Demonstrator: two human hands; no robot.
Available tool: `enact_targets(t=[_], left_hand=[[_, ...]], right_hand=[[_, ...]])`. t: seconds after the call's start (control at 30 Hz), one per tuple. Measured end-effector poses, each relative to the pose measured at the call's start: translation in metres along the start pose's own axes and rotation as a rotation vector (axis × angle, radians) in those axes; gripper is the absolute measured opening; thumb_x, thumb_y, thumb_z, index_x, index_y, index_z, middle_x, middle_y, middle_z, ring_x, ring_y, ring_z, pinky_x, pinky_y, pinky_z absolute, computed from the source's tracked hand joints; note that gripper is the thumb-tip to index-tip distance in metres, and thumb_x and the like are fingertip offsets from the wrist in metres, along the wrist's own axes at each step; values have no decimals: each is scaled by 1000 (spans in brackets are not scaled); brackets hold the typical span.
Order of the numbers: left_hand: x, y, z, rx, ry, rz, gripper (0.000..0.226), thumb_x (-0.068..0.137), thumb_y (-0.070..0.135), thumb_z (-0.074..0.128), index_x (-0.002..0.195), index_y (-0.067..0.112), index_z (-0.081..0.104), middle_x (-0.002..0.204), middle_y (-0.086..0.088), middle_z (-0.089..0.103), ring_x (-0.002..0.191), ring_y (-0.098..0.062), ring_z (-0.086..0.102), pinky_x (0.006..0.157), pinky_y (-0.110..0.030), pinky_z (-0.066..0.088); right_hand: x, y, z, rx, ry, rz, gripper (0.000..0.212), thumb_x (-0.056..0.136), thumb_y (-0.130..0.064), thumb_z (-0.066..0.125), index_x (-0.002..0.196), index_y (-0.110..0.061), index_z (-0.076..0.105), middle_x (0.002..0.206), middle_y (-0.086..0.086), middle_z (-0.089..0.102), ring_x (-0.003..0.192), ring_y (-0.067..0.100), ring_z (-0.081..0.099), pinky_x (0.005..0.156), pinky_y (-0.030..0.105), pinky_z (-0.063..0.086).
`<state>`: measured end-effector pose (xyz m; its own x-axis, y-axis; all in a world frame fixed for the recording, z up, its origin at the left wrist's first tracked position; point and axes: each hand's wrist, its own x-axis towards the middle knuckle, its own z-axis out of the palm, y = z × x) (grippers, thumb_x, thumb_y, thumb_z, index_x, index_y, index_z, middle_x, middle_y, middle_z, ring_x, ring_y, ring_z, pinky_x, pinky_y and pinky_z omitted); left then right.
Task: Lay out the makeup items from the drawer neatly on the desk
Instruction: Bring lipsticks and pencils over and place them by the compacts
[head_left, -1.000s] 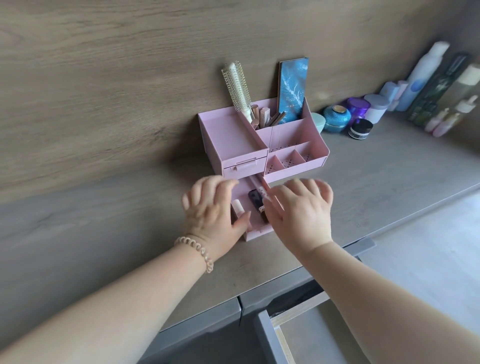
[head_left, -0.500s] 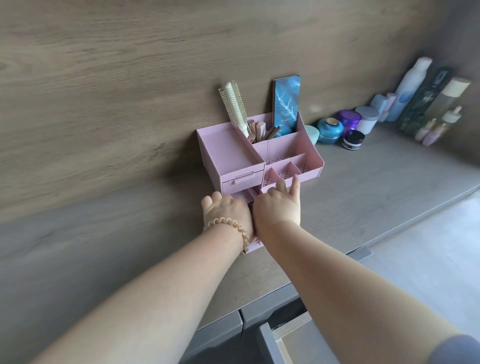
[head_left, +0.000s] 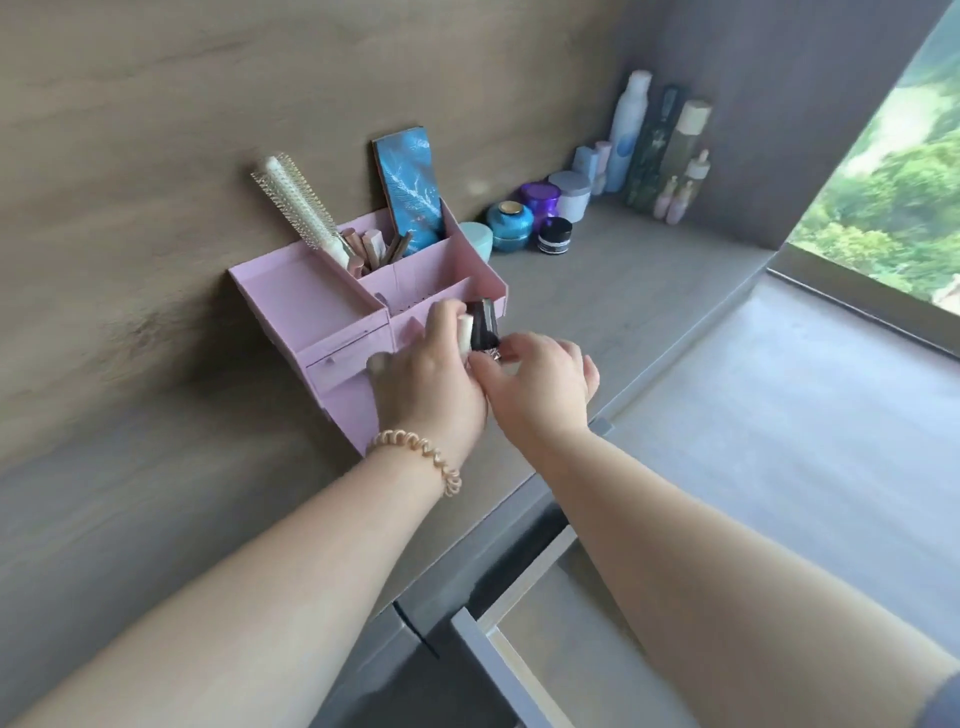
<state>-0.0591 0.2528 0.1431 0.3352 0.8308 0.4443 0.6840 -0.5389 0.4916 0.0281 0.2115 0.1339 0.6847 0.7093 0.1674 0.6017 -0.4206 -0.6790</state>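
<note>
Both hands meet above the pulled-out drawer (head_left: 349, 410) of the pink organizer (head_left: 311, 306) on the grey tabletop (head_left: 623, 291). The left hand (head_left: 428, 392) has its grip closed around a pale tube (head_left: 464, 332) and a dark makeup case (head_left: 484, 325), lifted clear of the drawer. The right hand (head_left: 537, 384) sits just beside it, fingers curled near the case's lower end; whether its grip holds anything cannot be told. A hairbrush (head_left: 298, 202) stands in the organizer's back compartment.
</note>
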Motion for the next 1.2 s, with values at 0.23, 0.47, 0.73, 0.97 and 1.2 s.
enact_targets(t=[0.23,0.47,0.73,0.97,1.2], left_hand=[[-50,136,40,-434,-363,147,43,82,19,65,118,29,44,97,1,69,87,-23,67,83,-40,54],[-142,262,79,-409,-714,292,16,81,38,63,92,30,57,82,11,70,82,-11,67,84,-37,49],[-309,453,144,-437,-942,334,11,78,17,63,84,23,55,80,1,67,77,-20,65,68,-32,52],[-447,548,208,-388,-1046,327,4,80,17,59,83,18,59,79,-2,67,76,-22,63,69,-36,53],[-488,598,249,-404,-999,432,5,85,18,54,89,17,56,82,1,63,81,-21,61,72,-36,51]], right_hand=[[-37,110,-126,251,311,127,13,80,-29,67,92,-34,62,85,-19,64,92,9,61,88,45,47],[-118,222,-241,132,401,300,14,85,-34,61,91,-27,51,87,-16,60,94,13,60,90,42,45],[-236,407,-384,-93,505,491,15,79,-38,59,85,-24,60,88,-11,66,93,13,57,82,32,34],[-312,556,-485,-352,464,699,16,78,-35,56,80,-20,60,78,-5,64,90,24,53,77,33,26],[-348,626,-533,-427,686,836,14,79,-32,59,72,-23,52,73,-4,59,90,25,51,84,36,26]])
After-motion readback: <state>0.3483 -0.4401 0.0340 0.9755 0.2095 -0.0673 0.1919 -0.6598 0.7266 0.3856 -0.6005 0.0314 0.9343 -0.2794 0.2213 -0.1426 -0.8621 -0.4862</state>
